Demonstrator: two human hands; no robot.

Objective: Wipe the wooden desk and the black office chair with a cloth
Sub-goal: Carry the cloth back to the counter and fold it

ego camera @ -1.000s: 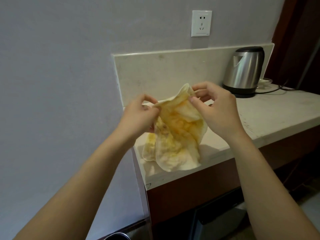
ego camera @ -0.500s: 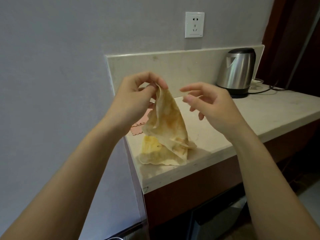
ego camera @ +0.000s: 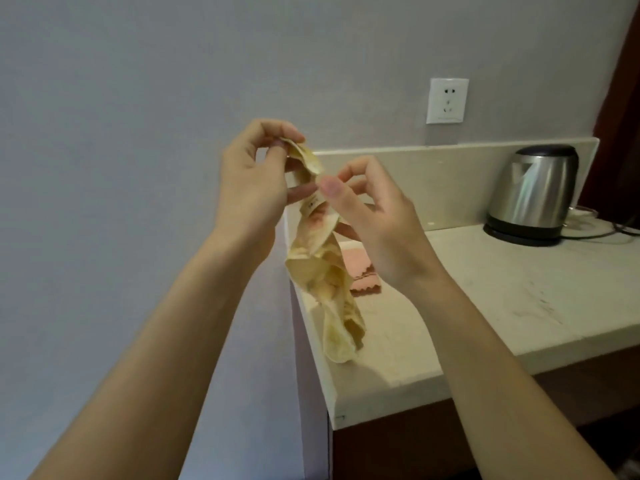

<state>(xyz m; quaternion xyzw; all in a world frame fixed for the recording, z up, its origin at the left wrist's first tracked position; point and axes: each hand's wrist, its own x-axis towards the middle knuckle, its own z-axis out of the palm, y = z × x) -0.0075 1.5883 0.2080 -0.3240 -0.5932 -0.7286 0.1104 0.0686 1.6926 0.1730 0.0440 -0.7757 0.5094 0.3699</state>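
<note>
- 2 hands are on 1 cloth: my left hand [ego camera: 252,178] pinches its top corner between thumb and curled fingertips, raised in front of the smooth grey wall [ego camera: 138,133].
- My right hand [ego camera: 374,216] is just beside it and a little lower. Its thumb and forefinger are closed on a fold of the same cloth, and the other fingers are loosely bent behind.
- The cloth [ego camera: 322,271] is thin, soft and pale yellow, blotched orange-pink near my right thumb. It hangs from the 2 pinches as a long crumpled twist, wider in the middle and ending in a rounded tail.
- That tail is over the left front corner of the desk [ego camera: 485,306]; I cannot tell whether it touches the top or hangs just above it.
- The desk has a pale, matte, stone-like top with faint dark scuffs and a bevelled edge, over a dark brown front panel [ego camera: 398,452]. A back slab [ego camera: 415,168] of the same pale material stands upright along the wall.
- 1 pink cloth [ego camera: 363,282] with a zigzag edge lies flat on the top, partly hidden by the yellow one and my right wrist.
- 1 rounded kettle [ego camera: 533,195] of brushed steel, with black lid and base, stands far right by the slab, a dark cable [ego camera: 623,232] beside it.
- 1 white square socket plate [ego camera: 448,100] sits on the wall above.
</note>
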